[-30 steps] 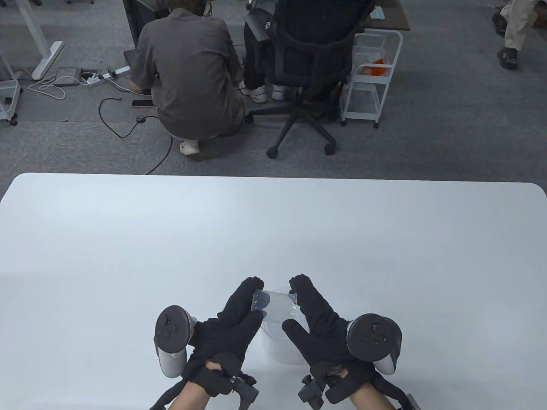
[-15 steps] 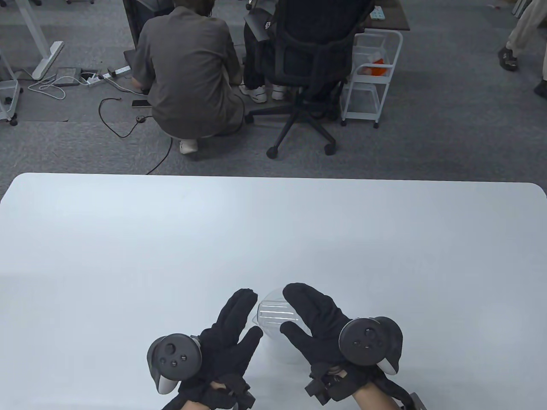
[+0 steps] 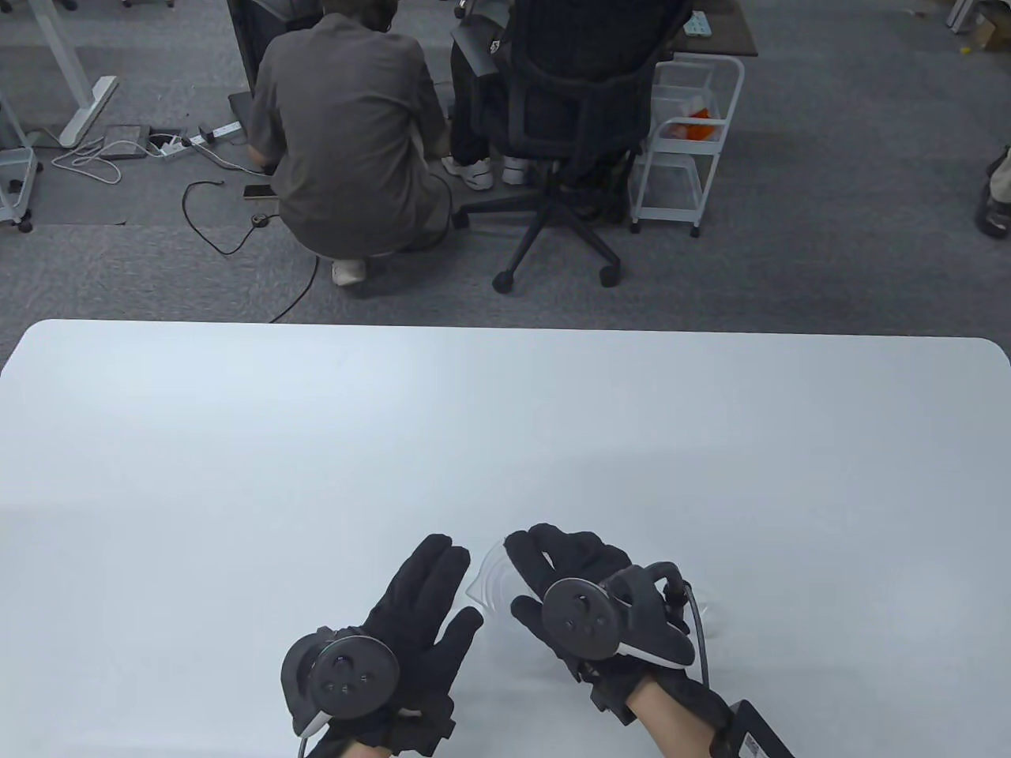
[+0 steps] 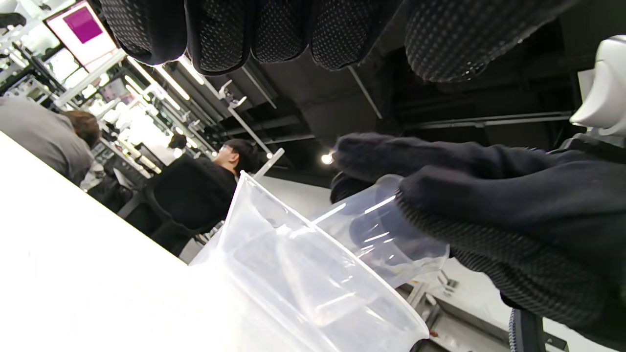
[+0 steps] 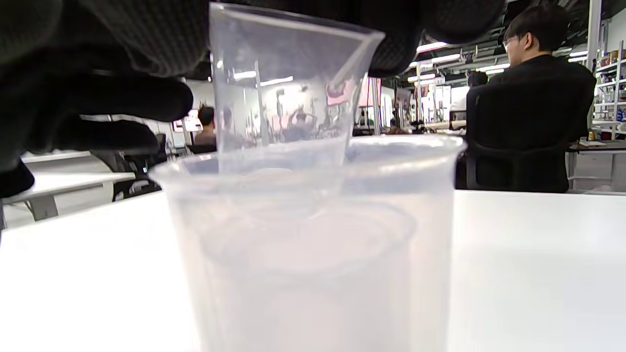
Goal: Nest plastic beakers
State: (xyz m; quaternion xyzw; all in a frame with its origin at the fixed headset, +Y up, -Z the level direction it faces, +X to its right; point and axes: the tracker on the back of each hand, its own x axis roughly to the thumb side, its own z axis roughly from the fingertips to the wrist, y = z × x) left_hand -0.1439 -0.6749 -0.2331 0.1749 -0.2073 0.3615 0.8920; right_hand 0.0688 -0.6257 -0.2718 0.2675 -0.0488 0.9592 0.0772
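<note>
A large clear plastic beaker point(image 5: 313, 254) stands upright on the white table point(image 3: 237, 442) near the front edge. My right hand point(image 3: 515, 576) grips a small clear beaker point(image 5: 283, 93) from above by its rim. The small beaker's base is inside the large beaker's mouth. In the left wrist view the small beaker point(image 4: 381, 239) tilts into the large one point(image 4: 318, 288) under my right hand point(image 4: 489, 220). My left hand point(image 3: 454, 588) lies open just left of the beakers, fingers point(image 4: 274, 29) extended, touching neither. In the table view only a sliver of clear plastic point(image 3: 488, 580) shows between the hands.
Beyond the table's far edge a person point(image 3: 347, 134) crouches on the carpet, beside a black office chair point(image 3: 569, 134) and a white cart point(image 3: 687, 142). Cables and a power strip point(image 3: 197, 138) lie on the floor at the left.
My left hand has let go of the small beaker and drawn back toward me. My right hand has turned palm-down over the large beaker and lowered the small beaker into its mouth.
</note>
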